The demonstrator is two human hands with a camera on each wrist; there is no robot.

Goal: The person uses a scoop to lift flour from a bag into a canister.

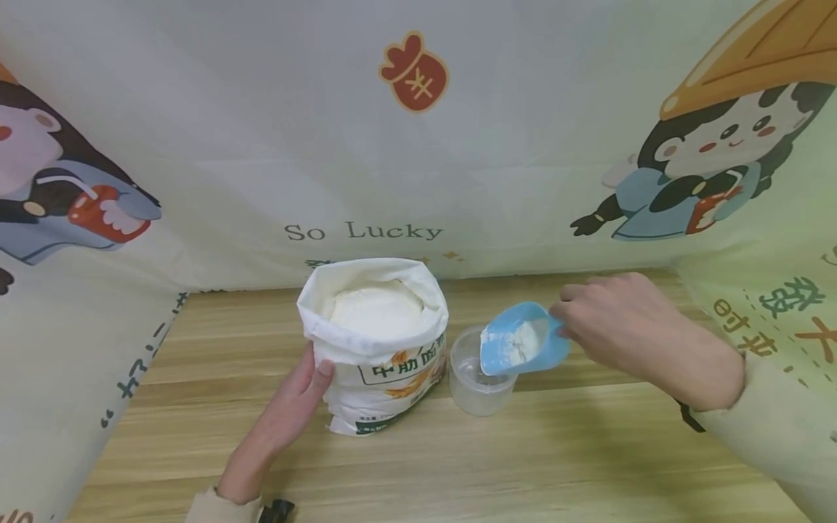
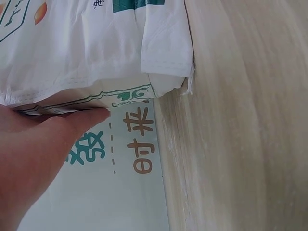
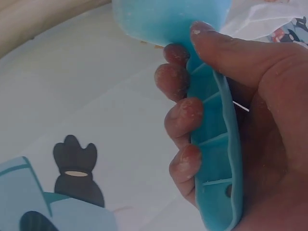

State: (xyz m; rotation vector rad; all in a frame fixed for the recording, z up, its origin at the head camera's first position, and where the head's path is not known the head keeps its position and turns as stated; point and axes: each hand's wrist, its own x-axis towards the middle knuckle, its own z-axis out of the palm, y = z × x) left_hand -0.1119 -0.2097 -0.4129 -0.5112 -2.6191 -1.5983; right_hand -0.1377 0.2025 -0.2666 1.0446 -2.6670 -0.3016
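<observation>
A white bag of flour (image 1: 386, 356), its top rolled open, stands upright on the table. My left hand (image 1: 288, 414) holds the bag's left side, thumb at the front, the other fingers partly hidden behind it. In the left wrist view the hand (image 2: 43, 149) lies against the bag's printed side (image 2: 106, 57). My right hand (image 1: 634, 334) grips a light blue scoop (image 1: 523, 338) with white flour in it. The scoop is tilted, its lip over a clear round container (image 1: 480, 392). The right wrist view shows fingers wrapped round the ribbed handle (image 3: 214, 144).
The container stands just right of the bag on a wood-grain table (image 1: 510, 465). A printed cloth (image 1: 523, 145) with cartoon figures walls off the back and both sides, close behind the bag.
</observation>
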